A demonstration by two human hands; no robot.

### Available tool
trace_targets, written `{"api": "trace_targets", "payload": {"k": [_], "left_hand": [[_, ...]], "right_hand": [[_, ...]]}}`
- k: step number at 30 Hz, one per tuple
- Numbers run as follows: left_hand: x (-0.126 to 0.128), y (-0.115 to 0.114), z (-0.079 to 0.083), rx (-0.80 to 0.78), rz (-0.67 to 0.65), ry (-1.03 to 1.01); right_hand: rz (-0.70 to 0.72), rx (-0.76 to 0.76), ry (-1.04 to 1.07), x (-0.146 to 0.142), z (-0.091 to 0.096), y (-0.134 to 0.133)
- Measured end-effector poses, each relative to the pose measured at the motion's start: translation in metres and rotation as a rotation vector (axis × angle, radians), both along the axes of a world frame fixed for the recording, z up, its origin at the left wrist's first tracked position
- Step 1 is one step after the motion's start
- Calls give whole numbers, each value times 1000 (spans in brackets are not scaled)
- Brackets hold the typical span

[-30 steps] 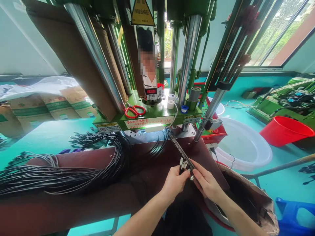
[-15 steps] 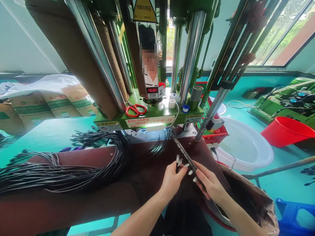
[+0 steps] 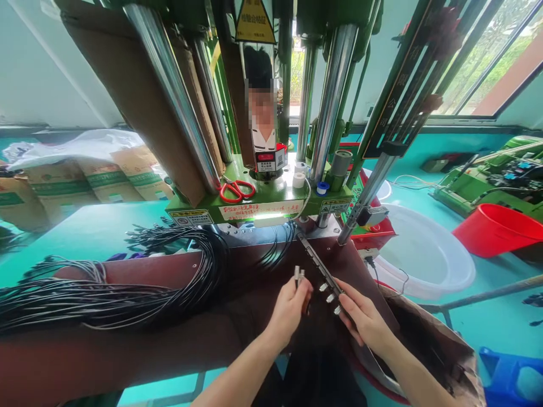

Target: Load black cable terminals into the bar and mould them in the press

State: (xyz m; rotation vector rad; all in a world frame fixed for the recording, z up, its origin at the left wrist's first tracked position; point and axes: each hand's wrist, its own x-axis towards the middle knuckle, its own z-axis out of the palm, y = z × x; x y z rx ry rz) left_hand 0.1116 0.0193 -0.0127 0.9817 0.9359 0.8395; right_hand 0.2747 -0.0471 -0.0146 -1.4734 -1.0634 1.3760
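My left hand (image 3: 287, 311) is closed around a few small plugs (image 3: 299, 275), their shiny metal ends pointing up past my thumb; their lower parts are hidden by my fingers. My right hand (image 3: 361, 315) grips the near end of a long, dark metal bar (image 3: 314, 258) with slots along it. The bar slants away over the brown tabletop, and its far end reaches the machine's metal bed. Three small silvery plugs (image 3: 330, 298) stick out from the bar's left side close to my right fingers. A gap separates my left hand from the bar.
A thick bundle of black cables (image 3: 161, 299) covers the left of the brown table (image 3: 178, 350). The green press (image 3: 195, 200) stands ahead, with red-handled scissors (image 3: 237, 191) on it. At right are a white tub (image 3: 462, 265), a red bucket (image 3: 496, 229) and an open sack (image 3: 458, 345).
My left hand has drawn back leftward from the bar, still holding plugs, and its wrist has turned. The right hand and the bar stay nearly in place. The view has shifted slightly.
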Motion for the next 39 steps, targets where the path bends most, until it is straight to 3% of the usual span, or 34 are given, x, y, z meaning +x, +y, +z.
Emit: {"api": "trace_targets", "payload": {"k": [3, 6, 10, 14, 22, 34, 39], "left_hand": [[-10, 8, 6, -55, 114, -69], [-10, 9, 5, -167, -6, -16], [-1, 5, 0, -167, -207, -21], [2, 6, -3, -186, -154, -66], [1, 7, -1, -271, -183, -82], [4, 11, -4, -199, -94, -14], [-6, 12, 2, -50, -122, 2]], "right_hand": [[3, -6, 21, 1, 1, -1], [11, -17, 25, -1, 2, -1], [1, -15, 8, -4, 3, -4], [-4, -12, -4, -4, 5, -5], [-10, -7, -4, -6, 3, -4], [147, 112, -199, -5, -6, 1], [52, 20, -49, -5, -2, -1]]}}
